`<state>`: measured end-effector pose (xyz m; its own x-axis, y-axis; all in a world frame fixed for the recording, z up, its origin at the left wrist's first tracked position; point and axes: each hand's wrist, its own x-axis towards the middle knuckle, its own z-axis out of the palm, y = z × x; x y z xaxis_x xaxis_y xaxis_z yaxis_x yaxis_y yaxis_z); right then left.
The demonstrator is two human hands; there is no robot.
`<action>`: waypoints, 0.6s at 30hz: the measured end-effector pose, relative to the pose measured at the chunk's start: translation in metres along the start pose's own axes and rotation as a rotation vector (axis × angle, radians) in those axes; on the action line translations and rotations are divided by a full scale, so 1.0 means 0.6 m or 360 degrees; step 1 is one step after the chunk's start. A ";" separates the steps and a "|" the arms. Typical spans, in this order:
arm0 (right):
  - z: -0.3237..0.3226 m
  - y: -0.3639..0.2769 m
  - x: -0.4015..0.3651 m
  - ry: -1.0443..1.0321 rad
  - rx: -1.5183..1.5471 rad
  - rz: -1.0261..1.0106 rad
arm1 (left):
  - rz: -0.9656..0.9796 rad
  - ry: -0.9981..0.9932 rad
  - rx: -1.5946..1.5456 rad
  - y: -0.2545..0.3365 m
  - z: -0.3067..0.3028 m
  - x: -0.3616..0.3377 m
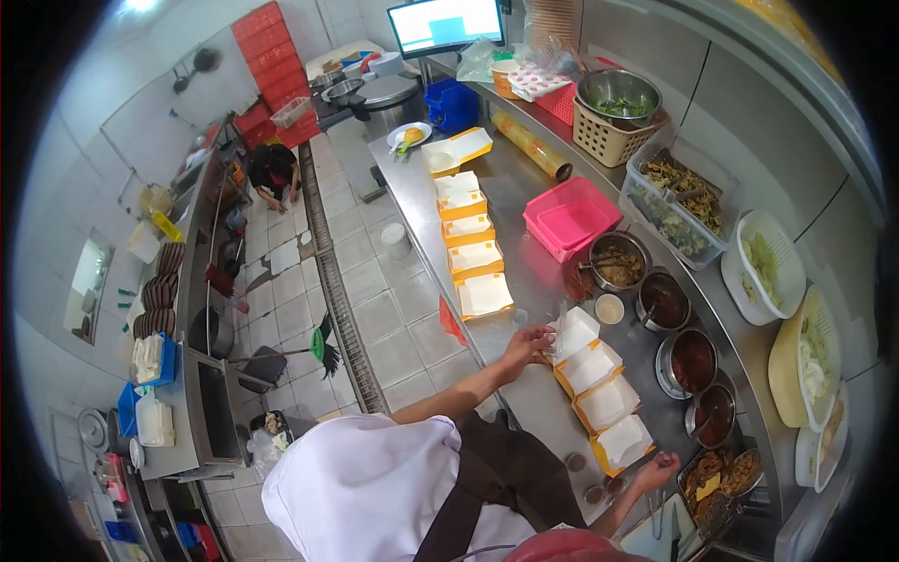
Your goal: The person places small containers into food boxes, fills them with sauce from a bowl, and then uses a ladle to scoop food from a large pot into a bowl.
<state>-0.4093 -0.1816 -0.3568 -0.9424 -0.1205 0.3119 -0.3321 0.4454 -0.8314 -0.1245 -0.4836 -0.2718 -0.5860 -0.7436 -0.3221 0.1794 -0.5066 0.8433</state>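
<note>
Beside the far end of the nearer row of boxes, my left hand has its fingers closed around something see-through that I cannot make out. White and yellow paper food boxes stand open in that row, the last one close to my right hand. The right hand's fingers are loosely curled and apart, and nothing shows in them. Small cups of dark sauce sit on the steel counter to its left. A second row of similar boxes lies farther off.
Pots of sauce with ladles and a tray of cooked food line the right. Pink tubs stand behind, and vegetable containers on a shelf. Tongs lie bottom right. Another person crouches on the floor.
</note>
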 end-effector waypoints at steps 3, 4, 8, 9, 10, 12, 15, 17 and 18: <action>-0.004 -0.060 -0.001 0.0023 0.0072 -0.0039 | -0.0025 -0.0009 -0.0028 -0.007 -0.010 -0.006; -0.005 -0.072 -0.002 0.0029 0.0133 -0.0022 | -0.0022 -0.0012 -0.0033 -0.007 -0.012 -0.010; 0.007 -0.045 0.011 0.0002 0.0193 -0.0072 | -0.0020 0.0041 -0.0001 -0.009 -0.022 -0.022; 0.008 -0.041 0.012 0.0004 0.0172 -0.0077 | -0.0024 0.0064 0.0004 -0.010 -0.026 -0.021; 0.009 -0.037 0.013 0.0005 0.0149 -0.0080 | -0.0020 0.0065 0.0004 -0.010 -0.031 -0.019; 0.010 -0.037 0.009 -0.0021 0.0150 -0.0002 | 0.0012 0.0073 -0.0064 -0.016 -0.037 -0.021; 0.013 -0.065 -0.001 -0.0071 0.0137 0.0089 | -0.0009 0.0094 -0.0075 -0.010 -0.040 -0.023; 0.014 -0.071 -0.003 -0.0101 0.0117 0.0104 | -0.0006 0.0107 -0.0060 -0.002 -0.038 -0.026; 0.017 -0.069 -0.003 -0.0090 0.0160 0.0120 | -0.0002 0.0116 -0.0043 0.000 -0.037 -0.026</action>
<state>-0.3943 -0.2090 -0.3275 -0.9646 -0.1411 0.2230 -0.2600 0.3644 -0.8942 -0.0976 -0.4818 -0.2763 -0.5272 -0.7724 -0.3543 0.2008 -0.5184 0.8312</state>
